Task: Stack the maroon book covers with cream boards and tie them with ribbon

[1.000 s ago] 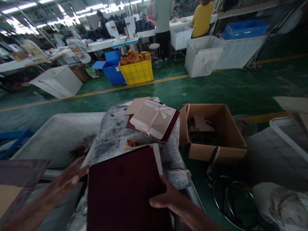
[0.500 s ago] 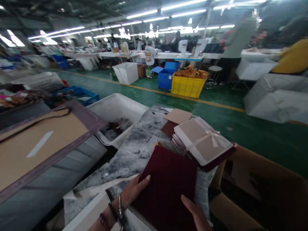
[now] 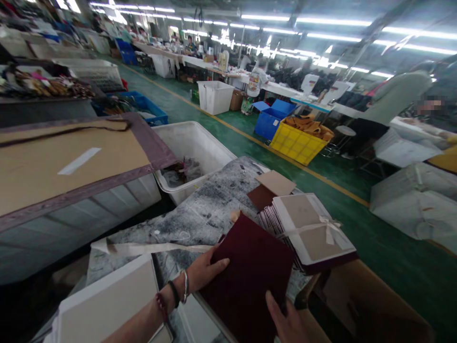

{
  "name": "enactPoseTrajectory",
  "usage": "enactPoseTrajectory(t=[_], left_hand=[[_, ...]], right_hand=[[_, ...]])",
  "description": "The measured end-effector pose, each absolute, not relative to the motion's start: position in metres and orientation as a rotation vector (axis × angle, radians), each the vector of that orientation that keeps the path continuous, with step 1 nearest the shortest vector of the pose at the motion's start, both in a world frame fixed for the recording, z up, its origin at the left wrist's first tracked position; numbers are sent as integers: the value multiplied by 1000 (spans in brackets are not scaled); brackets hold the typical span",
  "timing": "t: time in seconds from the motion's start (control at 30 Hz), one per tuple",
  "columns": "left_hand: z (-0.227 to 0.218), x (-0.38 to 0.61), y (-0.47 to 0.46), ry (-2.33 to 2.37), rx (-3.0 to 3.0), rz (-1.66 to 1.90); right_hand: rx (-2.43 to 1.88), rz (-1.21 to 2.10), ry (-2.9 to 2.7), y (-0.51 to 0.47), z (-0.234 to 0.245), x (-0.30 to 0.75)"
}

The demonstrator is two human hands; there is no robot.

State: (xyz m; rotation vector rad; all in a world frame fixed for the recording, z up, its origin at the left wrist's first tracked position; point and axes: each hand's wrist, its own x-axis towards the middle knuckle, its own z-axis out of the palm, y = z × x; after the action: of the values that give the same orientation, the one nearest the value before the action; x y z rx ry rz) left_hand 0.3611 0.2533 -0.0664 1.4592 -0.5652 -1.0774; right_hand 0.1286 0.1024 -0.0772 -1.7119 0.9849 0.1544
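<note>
My left hand [image 3: 205,269] grips the left edge of a stack of dark maroon panels [image 3: 252,269], its thumb on top and its other fingers hidden beneath. On the lower right side, my right hand [image 3: 283,317] holds the same stack, thumb over the top sheet. Beyond it lies a bundle of panels with a beige and white top [image 3: 310,228], tied with a pale ribbon [image 3: 330,228]. At lower left, under my left forearm, is a pile of pale boards [image 3: 110,300]. All these are on a stained grey table [image 3: 210,200].
An open cardboard box [image 3: 367,305] stands at the right, below the table edge. Beyond the table sits a white bin [image 3: 200,138]; a tan board [image 3: 71,166] covers another at left. Across the green floor are a yellow crate [image 3: 300,143] and a blue one [image 3: 269,121]. People work farther back.
The view has swung left and down, so the surroundings appear shifted right and more of the pale boards shows. Both hands keep their hold on the maroon stack.
</note>
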Motion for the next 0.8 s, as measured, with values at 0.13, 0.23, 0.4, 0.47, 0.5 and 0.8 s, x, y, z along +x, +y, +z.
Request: enactPoseTrajectory(t=[0.13,0.23,0.4,0.47,0.5,0.8], left_hand=[[-72,360,253,-655,1608,-973],[-76,360,253,-649,1664,-957],[-74,358,252,-652,1701,-936],[-70,357,251,-639,1718,-934],[-67,357,251,-630,1727,-934],[-55,359,255,-422,1413,-1104]], right_hand=[[-1821,0,1274,120,-74,139],[-2021,-80,1361,128,-65,146],[-2305,-62,1369,130,-42,152],[-2306,-75,1386,128,-36,153],[-2284,-104,1400,127,-34,153],[-1245,-354,967,115,21,149]])
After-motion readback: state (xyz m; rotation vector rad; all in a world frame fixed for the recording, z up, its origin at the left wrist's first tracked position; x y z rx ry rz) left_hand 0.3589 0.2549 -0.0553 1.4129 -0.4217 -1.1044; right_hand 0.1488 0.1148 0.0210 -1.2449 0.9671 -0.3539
